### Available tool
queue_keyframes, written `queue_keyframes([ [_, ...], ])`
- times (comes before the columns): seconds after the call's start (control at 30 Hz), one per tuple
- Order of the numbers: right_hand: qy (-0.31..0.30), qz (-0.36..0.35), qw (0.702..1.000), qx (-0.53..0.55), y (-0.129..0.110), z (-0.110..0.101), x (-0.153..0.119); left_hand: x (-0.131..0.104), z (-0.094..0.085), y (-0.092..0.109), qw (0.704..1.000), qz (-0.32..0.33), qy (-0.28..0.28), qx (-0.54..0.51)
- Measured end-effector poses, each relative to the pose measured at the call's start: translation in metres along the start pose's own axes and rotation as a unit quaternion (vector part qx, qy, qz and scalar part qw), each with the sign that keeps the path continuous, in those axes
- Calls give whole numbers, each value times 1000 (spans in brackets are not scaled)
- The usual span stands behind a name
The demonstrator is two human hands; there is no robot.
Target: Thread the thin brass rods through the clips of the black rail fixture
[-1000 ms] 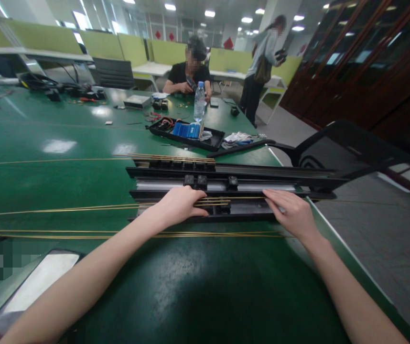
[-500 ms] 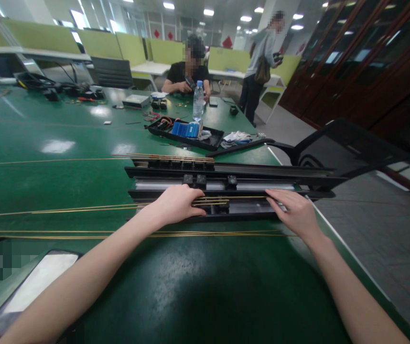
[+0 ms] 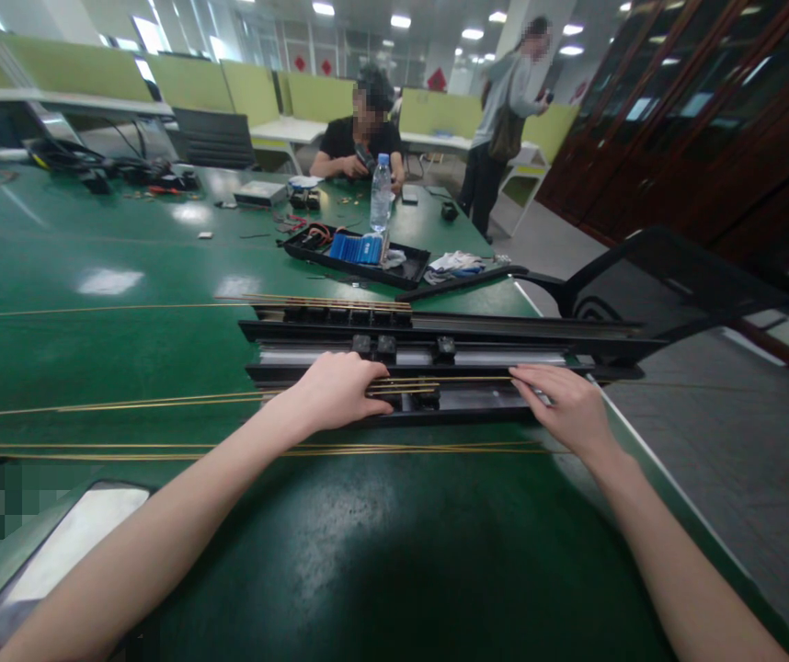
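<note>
My left hand [image 3: 336, 391] is closed around several thin brass-coloured rods [image 3: 415, 387] over the nearest black channel [image 3: 467, 418]. Its thumb and forefinger lie on either side of them, and the other fingertips are hidden. Farther right, my right hand [image 3: 570, 405] pinches one long thin rod [image 3: 477, 379] near the channel's right part. A small black block [image 3: 427, 395] sits in this channel beneath the rods. Behind it runs another black channel [image 3: 298, 354] with a few black blocks, including one [image 3: 445, 349] to the right.
More brass rods [image 3: 367, 450] lie in front on the green table [image 3: 367, 552]. Beyond the channels are a black tray [image 3: 408, 273], a water bottle [image 3: 380, 193] and a cloth [image 3: 456, 267]. A mesh chair [image 3: 670, 276] stands right. One person sits opposite; another stands behind.
My hands stay almost in place on the rods. In the background, the standing person's hand has moved slightly up and to the right.
</note>
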State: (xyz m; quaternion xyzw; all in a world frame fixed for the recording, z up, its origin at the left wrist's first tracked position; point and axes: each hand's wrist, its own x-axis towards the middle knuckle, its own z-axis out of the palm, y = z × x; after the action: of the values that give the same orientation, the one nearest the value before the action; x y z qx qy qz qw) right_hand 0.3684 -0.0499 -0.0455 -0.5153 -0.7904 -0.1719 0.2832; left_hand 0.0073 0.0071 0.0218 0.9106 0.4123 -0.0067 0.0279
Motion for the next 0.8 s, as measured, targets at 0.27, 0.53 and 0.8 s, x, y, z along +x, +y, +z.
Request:
queue_keyframes([
  [0.27,0,7,1000,7,3,1,-2,0,-3,-1,1000,-16,-16,-1],
  [0.53,0,13,1000,3,2,0,-1,1,-3,-4,999,-14,-22,-18],
  [0.8,-35,-3,999,-36,5,-1,3,-4,-2,-16,998,-5,-52,-29],
])
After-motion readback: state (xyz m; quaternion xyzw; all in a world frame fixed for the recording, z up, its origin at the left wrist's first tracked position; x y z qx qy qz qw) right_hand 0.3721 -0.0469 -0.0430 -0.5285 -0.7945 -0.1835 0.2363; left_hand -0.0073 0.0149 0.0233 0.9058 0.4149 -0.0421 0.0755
